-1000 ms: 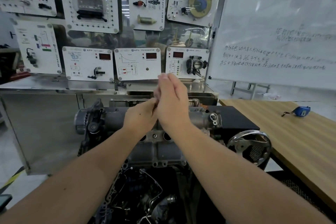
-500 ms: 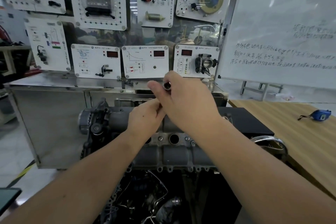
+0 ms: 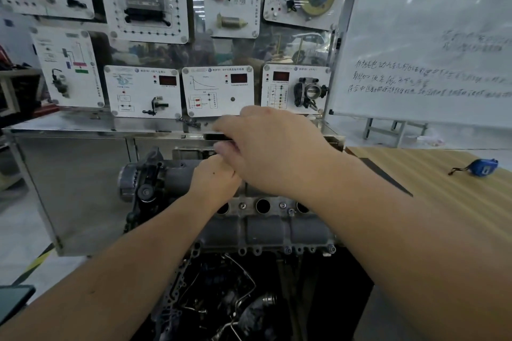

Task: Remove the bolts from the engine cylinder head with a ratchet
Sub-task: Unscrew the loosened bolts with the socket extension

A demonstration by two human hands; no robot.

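Observation:
The grey engine cylinder head (image 3: 271, 227) lies across the middle, with round plug holes and small bolts (image 3: 242, 205) along its top face. My right hand (image 3: 271, 152) hovers over its far side, blurred, fingers curled in a fist round the ratchet handle, which the hand hides. My left hand (image 3: 213, 177) sits just under and left of it, fingers curled on the lower part of the tool, down against the head. The tool's tip and the bolt under it are hidden.
A steel cabinet (image 3: 77, 180) with white training panels (image 3: 219, 91) stands behind the engine. A whiteboard (image 3: 429, 36) is at the right. On the wooden table (image 3: 443, 196) to the right lies a blue tape measure (image 3: 483, 166). Dark engine parts and wires (image 3: 221, 299) fill the space below.
My right hand has swung from upright above the left hand down and to the right with the handle. The left hand has stayed on the head. The view has shifted slightly.

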